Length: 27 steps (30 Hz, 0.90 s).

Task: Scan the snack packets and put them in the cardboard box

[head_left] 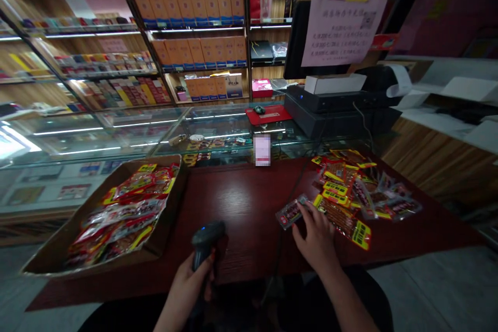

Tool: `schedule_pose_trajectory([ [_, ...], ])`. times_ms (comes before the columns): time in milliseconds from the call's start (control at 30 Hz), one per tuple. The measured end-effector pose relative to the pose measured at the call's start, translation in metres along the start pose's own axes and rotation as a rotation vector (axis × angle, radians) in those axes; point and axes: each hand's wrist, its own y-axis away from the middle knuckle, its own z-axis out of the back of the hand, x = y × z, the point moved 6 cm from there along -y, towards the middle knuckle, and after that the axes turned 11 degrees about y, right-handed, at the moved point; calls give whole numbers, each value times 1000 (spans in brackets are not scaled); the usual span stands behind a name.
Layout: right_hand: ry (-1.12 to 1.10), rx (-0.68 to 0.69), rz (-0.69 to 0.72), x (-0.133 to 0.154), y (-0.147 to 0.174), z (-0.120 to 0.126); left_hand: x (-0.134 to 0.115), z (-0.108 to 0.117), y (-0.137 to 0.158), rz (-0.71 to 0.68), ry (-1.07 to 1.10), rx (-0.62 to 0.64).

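My left hand (pixel 189 279) is wrapped round the handle of a dark barcode scanner (pixel 208 234), which has a small blue light on its head. Near the middle of the dark red table, my right hand (pixel 318 234) has its fingers on the right end of a small clear snack packet (pixel 291 212) with dark contents. That packet lies low over the tabletop, or on it; I cannot tell which. Right beside this hand is a loose pile of red and yellow snack packets (pixel 336 212), with several clear ones (pixel 402 206) at its right side.
An open cardboard box (pixel 163 238) full of similar packets stands on the left. Behind the table (pixel 241 192) runs a glass display counter (pixel 148 132) with a red mouse pad (pixel 278 117). A monitor (pixel 298 41) with a paper notice and a receipt printer (pixel 375 80) stand at the back right.
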Motion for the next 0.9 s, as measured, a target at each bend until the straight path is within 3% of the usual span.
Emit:
schedule_pose_trajectory([
  [167, 49, 39, 93, 5, -5, -4, 5, 1, -5, -11, 12, 38],
  [500, 116, 24, -47, 6, -8, -1, 3, -4, 1, -56, 30, 125],
  [633, 134, 50, -22, 8, -7, -5, -1, -4, 3, -94, 10, 128],
  [900, 29, -70, 14, 5, -7, -7, 1, -5, 3, -101, 15, 129],
])
